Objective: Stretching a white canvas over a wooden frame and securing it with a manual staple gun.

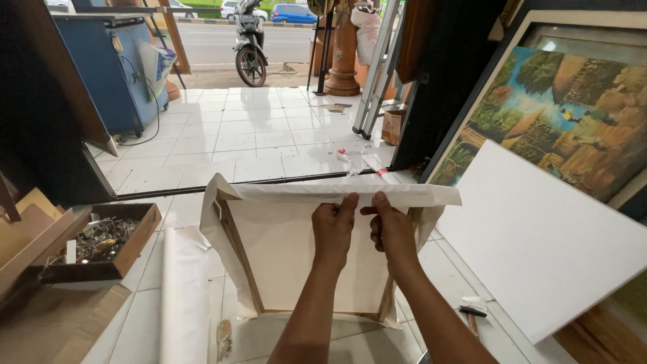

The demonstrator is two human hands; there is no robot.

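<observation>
A cream canvas cloth (283,249) lies over a wooden stretcher frame (237,251) standing on the tiled floor. Its top flap (269,193) is folded over the frame's upper bar. My left hand (333,229) and my right hand (391,228) sit side by side at the middle of that upper edge. Both pinch the folded cloth against the bar, thumbs on top.
A rolled canvas (183,296) lies on the floor to the left. A wooden box of metal bits (101,243) sits further left. A blank white canvas (539,236) and a framed landscape painting (566,114) lean at right. A small tool (472,311) lies on the tiles. A ladder (377,67) and motorbike (251,47) stand beyond.
</observation>
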